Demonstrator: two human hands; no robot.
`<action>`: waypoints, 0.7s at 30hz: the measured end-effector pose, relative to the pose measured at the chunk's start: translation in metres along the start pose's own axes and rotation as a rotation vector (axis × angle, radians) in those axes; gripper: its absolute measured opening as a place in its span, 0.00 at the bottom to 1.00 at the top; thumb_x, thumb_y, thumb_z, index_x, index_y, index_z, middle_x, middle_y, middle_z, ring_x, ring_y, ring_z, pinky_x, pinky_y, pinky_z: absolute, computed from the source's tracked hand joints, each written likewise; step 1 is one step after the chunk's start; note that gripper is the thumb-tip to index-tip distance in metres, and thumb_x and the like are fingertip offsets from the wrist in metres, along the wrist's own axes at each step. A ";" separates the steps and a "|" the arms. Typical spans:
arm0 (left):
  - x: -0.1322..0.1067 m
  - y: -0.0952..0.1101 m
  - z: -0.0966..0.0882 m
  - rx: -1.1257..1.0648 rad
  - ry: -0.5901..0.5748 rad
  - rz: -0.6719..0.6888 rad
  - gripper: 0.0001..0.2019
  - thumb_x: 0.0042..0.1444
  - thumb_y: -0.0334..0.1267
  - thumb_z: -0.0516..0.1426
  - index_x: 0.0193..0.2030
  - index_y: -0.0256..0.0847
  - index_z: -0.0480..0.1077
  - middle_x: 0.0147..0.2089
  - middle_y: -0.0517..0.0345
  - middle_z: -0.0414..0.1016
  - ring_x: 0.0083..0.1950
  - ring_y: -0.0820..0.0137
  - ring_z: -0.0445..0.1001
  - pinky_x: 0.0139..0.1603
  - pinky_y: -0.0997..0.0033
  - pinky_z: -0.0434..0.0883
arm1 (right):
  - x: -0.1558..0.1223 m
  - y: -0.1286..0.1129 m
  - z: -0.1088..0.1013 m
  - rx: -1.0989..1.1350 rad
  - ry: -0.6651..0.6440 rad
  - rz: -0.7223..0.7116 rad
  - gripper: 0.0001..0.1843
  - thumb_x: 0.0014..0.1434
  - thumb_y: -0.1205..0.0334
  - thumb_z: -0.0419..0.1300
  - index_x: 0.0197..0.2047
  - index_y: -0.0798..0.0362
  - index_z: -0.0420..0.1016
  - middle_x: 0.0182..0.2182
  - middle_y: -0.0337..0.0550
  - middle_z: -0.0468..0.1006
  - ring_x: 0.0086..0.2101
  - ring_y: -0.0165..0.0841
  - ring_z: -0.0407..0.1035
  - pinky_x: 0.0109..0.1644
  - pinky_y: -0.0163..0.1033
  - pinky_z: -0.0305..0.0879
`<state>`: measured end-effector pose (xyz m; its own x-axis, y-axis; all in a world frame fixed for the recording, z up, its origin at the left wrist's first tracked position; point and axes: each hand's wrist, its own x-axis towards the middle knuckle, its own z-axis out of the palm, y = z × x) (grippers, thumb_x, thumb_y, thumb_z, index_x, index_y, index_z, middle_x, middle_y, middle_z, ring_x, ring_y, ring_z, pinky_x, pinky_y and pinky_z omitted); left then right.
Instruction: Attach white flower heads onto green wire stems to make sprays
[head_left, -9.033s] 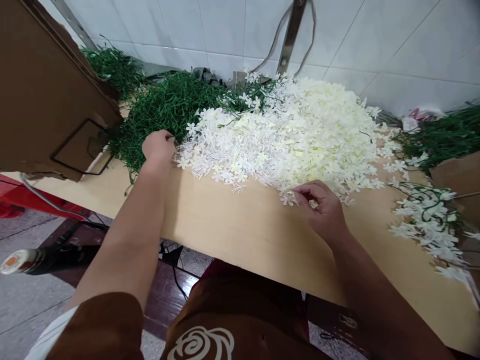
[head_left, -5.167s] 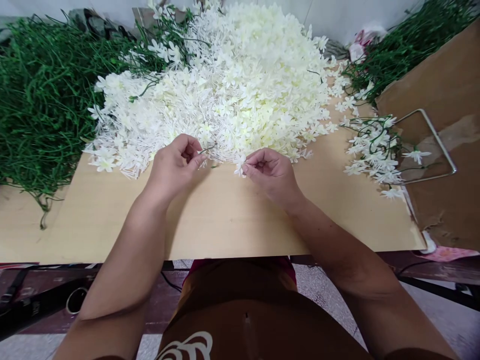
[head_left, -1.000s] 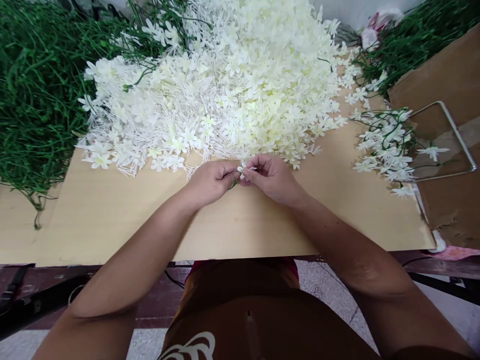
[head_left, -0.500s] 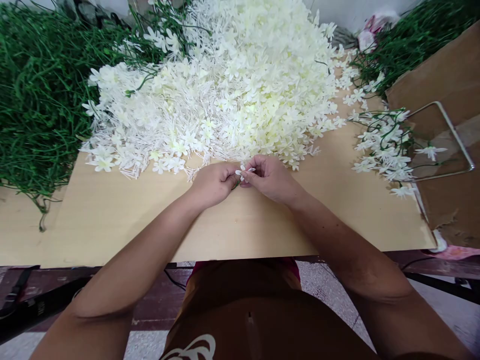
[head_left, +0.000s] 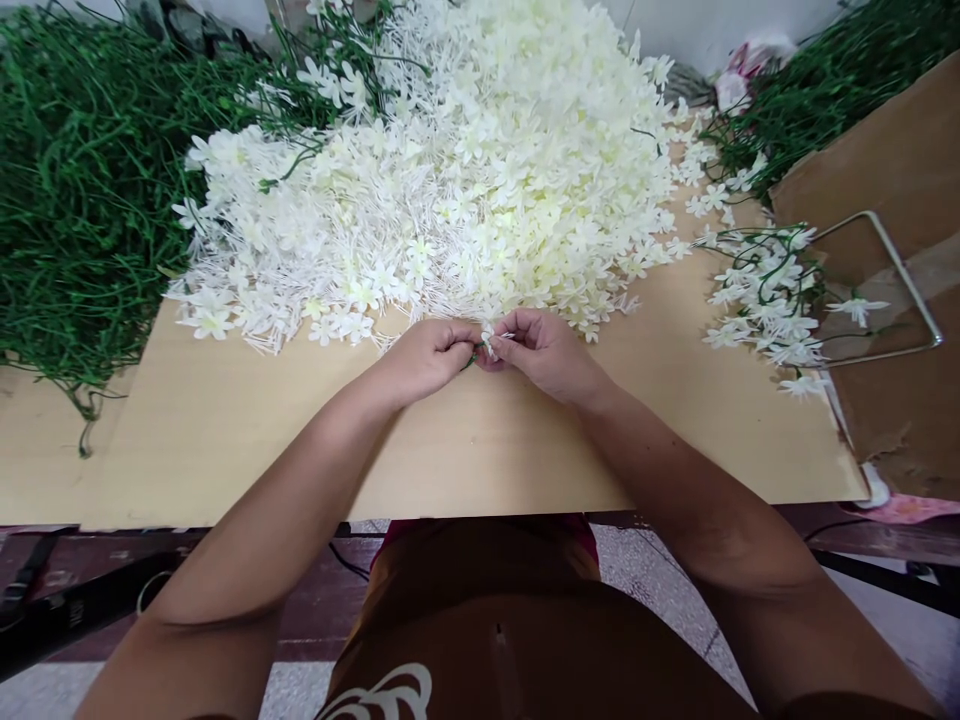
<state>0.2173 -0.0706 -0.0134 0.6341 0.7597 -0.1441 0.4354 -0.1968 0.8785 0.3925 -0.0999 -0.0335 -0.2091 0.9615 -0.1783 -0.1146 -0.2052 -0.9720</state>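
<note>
My left hand (head_left: 435, 360) is closed in a pinch on a green plastic stem (head_left: 472, 358), of which only a short bit shows by the thumb. Close against it, my right hand (head_left: 544, 355) pinches a small white artificial flower (head_left: 487, 343) between thumb and fingers. Flower and stem meet between the fingertips; the exact join is hidden. Just beyond both hands lies a big heap of white and pale yellow artificial flowers (head_left: 525, 180).
Green plastic stems (head_left: 90, 200) are piled at the left, more stems (head_left: 840, 100) at the back right. Stemmed white flowers (head_left: 780, 290) lie at the right by a bent metal wire frame (head_left: 907, 280) and a cardboard sheet (head_left: 892, 180). Everything rests on a wooden board (head_left: 300, 460).
The white flower between my fingertips has turned and is more covered by the fingers. More of the green stem shows at my left thumb. Both hands stay in nearly the same place.
</note>
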 end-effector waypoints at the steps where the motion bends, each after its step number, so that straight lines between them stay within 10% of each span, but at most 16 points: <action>1: -0.001 0.001 -0.001 0.029 -0.005 0.000 0.14 0.55 0.35 0.48 0.33 0.36 0.75 0.36 0.56 0.79 0.39 0.69 0.74 0.44 0.69 0.70 | 0.000 0.000 0.000 0.002 0.003 -0.001 0.20 0.43 0.52 0.74 0.27 0.53 0.69 0.23 0.35 0.76 0.29 0.29 0.76 0.41 0.40 0.78; 21: -0.001 0.000 0.001 0.294 -0.055 0.018 0.13 0.59 0.37 0.44 0.35 0.38 0.68 0.35 0.57 0.72 0.36 0.69 0.69 0.40 0.69 0.65 | -0.001 -0.002 0.006 -0.044 0.065 0.013 0.19 0.41 0.55 0.75 0.25 0.54 0.69 0.22 0.34 0.74 0.26 0.26 0.71 0.38 0.38 0.77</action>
<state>0.2172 -0.0716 -0.0140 0.6738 0.7211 -0.1610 0.5849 -0.3875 0.7125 0.3876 -0.1020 -0.0304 -0.1463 0.9690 -0.1989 -0.0695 -0.2107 -0.9751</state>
